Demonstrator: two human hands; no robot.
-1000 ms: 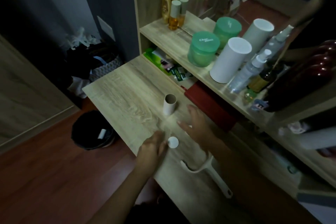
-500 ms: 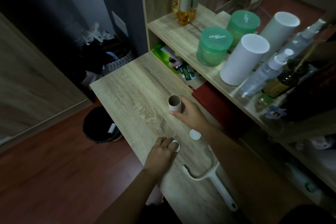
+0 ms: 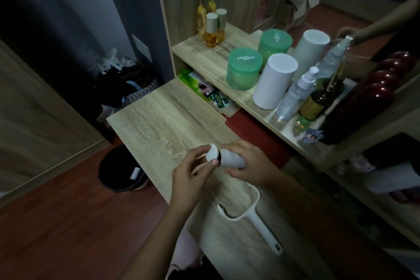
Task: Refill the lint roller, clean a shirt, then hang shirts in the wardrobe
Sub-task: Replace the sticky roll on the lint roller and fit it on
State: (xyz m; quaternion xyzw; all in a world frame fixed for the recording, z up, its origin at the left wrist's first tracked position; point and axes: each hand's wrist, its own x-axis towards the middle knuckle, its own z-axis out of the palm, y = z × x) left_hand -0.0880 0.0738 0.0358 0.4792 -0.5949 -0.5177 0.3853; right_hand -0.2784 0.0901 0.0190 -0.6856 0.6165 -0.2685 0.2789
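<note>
**White cap meets tube: the refill moves from table to hands**

Half a second ago the pale paper-wrapped tube with a brown core (image 3: 231,159) stood upright on the light wood-grain table (image 3: 159,125). A white round plastic end cap (image 3: 212,153) lay flat under the fingers of the left hand (image 3: 193,171). Both are now lifted clear of the table. The right hand (image 3: 248,163) is wrapped round the tube, which lies on its side. The left hand pinches the cap between thumb and fingertips and holds it against the tube's 9 o'clock end.

A dark gap still shows between cap and tube, so the cap looks offered up rather than fully seated. A second cap seen earlier is no longer visible and may be hidden under the hands.

The white plastic lint roller frame with its long handle (image 3: 266,232) lies untouched at 5 o'clock of the hands. By my reading the refill step is mid-way: the capped tube has yet to go onto that frame, and no shirt is in view.
</note>
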